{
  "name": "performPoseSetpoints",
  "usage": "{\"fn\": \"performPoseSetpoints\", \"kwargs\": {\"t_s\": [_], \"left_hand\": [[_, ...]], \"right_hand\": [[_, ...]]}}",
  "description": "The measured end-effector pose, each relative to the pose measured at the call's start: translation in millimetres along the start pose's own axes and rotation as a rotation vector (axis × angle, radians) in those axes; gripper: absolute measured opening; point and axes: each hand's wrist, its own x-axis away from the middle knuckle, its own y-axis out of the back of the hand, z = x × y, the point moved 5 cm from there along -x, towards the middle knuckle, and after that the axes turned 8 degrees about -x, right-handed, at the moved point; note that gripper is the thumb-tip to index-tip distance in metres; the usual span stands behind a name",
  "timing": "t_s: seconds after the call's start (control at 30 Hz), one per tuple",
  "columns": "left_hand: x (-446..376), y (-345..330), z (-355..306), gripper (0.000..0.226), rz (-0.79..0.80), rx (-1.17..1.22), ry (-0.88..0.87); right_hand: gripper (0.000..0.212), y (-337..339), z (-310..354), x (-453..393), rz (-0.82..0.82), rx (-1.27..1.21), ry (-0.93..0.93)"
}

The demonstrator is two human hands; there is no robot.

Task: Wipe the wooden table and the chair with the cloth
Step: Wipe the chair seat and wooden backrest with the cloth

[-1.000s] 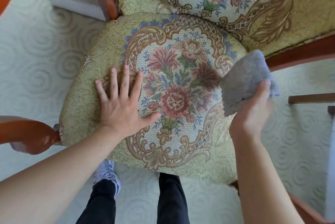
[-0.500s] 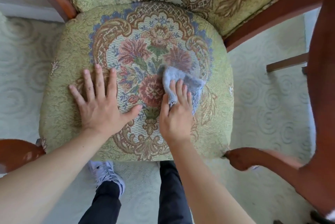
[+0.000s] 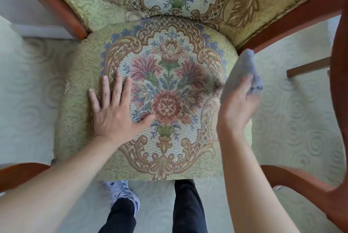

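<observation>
The chair seat (image 3: 150,74) is the big flowery cushion in the middle. On the left part of the seat, the left hand (image 3: 114,112) lies flat with its fingers (image 3: 105,89) spread wide. At the right edge of the seat, the right hand (image 3: 238,104) holds the grey cloth (image 3: 243,66), fingers pinching it. The cloth looks lifted off the seat and blurry. Below the seat, a shoe (image 3: 122,193) stands on the carpet (image 3: 28,82).

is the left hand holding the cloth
No, the left hand lies flat and empty on the chair seat; the right hand grips the grey cloth.
</observation>
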Motion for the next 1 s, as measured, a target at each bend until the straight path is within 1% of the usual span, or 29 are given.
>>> {"fn": "performPoseSetpoints", "kwargs": {"t_s": [0.03, 0.07, 0.13, 0.17, 0.2, 0.23, 0.33, 0.37, 0.43, 0.53, 0.63, 0.7, 0.8, 0.87, 0.9, 0.93, 0.97, 1.0], "left_hand": [[-1, 0, 0, 0.120, -0.006, -0.006, -0.005], [0, -1, 0, 0.119, -0.010, -0.010, -0.009], [1, -2, 1, 0.119, -0.019, -0.017, -0.012], [1, -3, 1, 0.119, -0.025, -0.017, -0.012], [1, -3, 1, 0.119, -0.030, -0.019, -0.012], [0, -3, 1, 0.119, -0.037, -0.020, -0.013], [-2, -5, 0, 0.120, -0.051, -0.028, -0.021], [-2, -6, 0, 0.120, -0.053, -0.028, -0.028], [-1, -7, 1, 0.122, -0.057, -0.018, -0.057], [0, -8, 2, 0.128, -0.040, -0.039, -0.087], [2, -6, 2, 0.133, -0.018, -0.042, -0.090], [9, -6, 3, 0.135, -0.016, -0.041, -0.102], [27, -12, 6, 0.131, -0.031, -0.036, -0.143], [36, -14, 8, 0.130, -0.010, -0.053, -0.172], [38, -15, 9, 0.130, -0.002, -0.063, -0.181], [39, -14, 10, 0.129, 0.001, -0.067, -0.182], [39, -13, 10, 0.129, 0.001, -0.065, -0.180], [38, -13, 10, 0.129, -0.004, -0.058, -0.178]], "right_hand": [[0.046, -14, 1, -5, 0.035, 0.110, 0.096], [0.048, -31, -2, -6, 0.103, 0.218, 0.139], [0.055, -69, -22, -2, 0.313, 0.475, 0.141], [0.054, -86, -32, 2, 0.412, 0.611, 0.163], [0.054, -100, -38, 11, 0.483, 0.720, 0.229], [0.055, -113, -40, 20, 0.540, 0.779, 0.318], [0.061, -150, -35, 54, 0.762, 0.759, 0.557], [0.061, -159, -33, 64, 0.845, 0.745, 0.611], [0.059, -167, -32, 74, 0.953, 0.730, 0.669], [0.055, -145, -36, 86, 1.060, 0.669, 0.706], [0.058, -97, -53, 106, 1.172, 0.637, 0.742], [0.057, -62, -66, 116, 1.195, 0.615, 0.715], [0.054, -19, -77, 126, 1.177, 0.601, 0.673], [0.049, 4, -78, 136, 1.156, 0.586, 0.632], [0.044, 15, -75, 139, 1.121, 0.557, 0.567], [0.038, 26, -71, 137, 1.049, 0.500, 0.452], [0.034, 35, -64, 131, 0.939, 0.436, 0.312], [0.036, 43, -58, 120, 0.790, 0.357, 0.173]]}}
